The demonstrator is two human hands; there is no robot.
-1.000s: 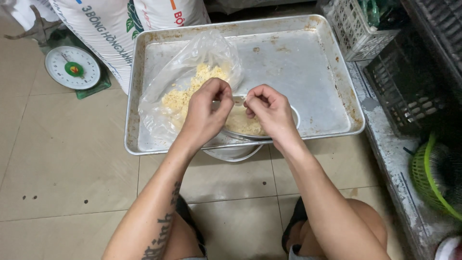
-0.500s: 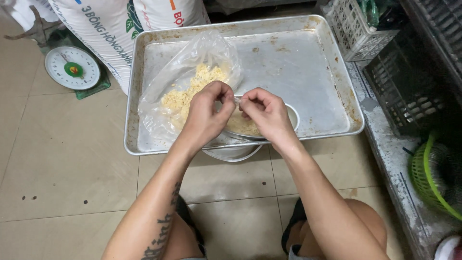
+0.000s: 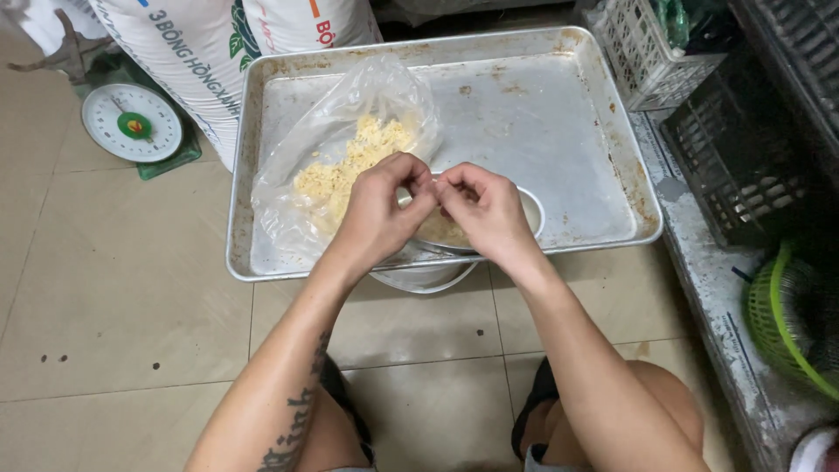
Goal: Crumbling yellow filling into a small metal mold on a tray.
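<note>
The left hand (image 3: 380, 210) and right hand (image 3: 489, 210) pinch something tiny, hard to see, over the bowl (image 3: 531, 210) on the tray (image 3: 559, 122), with yellow crumbs (image 3: 350, 166) waiting in the bag (image 3: 341, 131).

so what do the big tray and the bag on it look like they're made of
The tray looks like bare metal, probably aluminium: dull grey sheen, rolled rim, brownish stains in the corners. The bag looks like thin clear plastic film: it crinkles, catches glare, and pale yellow crumbly bits show through it. Left hand and right hand meet just beside it.
</note>
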